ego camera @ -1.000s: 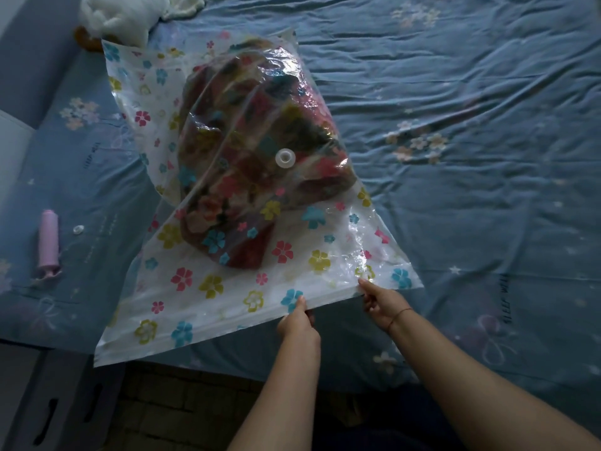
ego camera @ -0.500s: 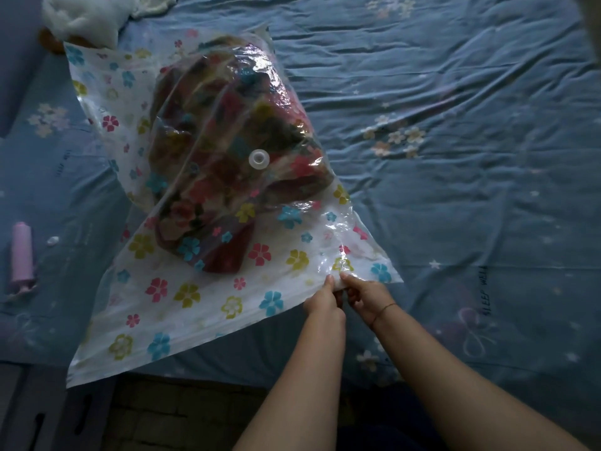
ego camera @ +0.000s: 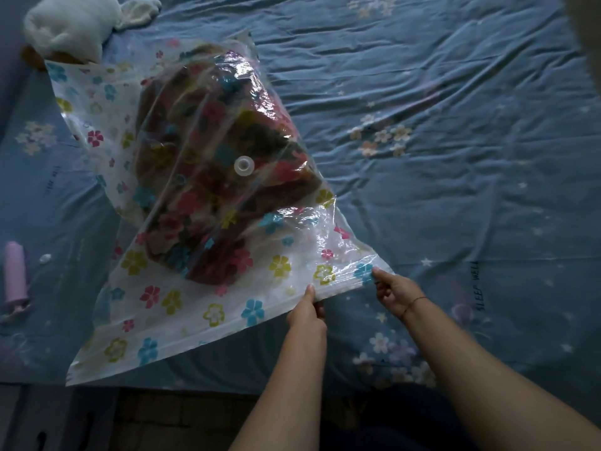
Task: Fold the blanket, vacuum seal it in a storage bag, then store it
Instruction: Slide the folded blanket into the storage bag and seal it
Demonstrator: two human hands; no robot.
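Both my hands pinch bag [ego camera: 208,317] zip edge: left hand [ego camera: 305,312] mid-strip, right hand [ego camera: 395,292] at corner, keeping seal taut for closing. Blanket [ego camera: 214,170] inside bag, on bed [ego camera: 455,157]; pump [ego camera: 14,271] left of bag.

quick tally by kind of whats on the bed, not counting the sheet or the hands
storage bag: 1
folded blanket, inside the bag: 1
pink hand pump: 1
small clear cap beside the pump: 1
white plush toy at the far corner: 1
total: 5
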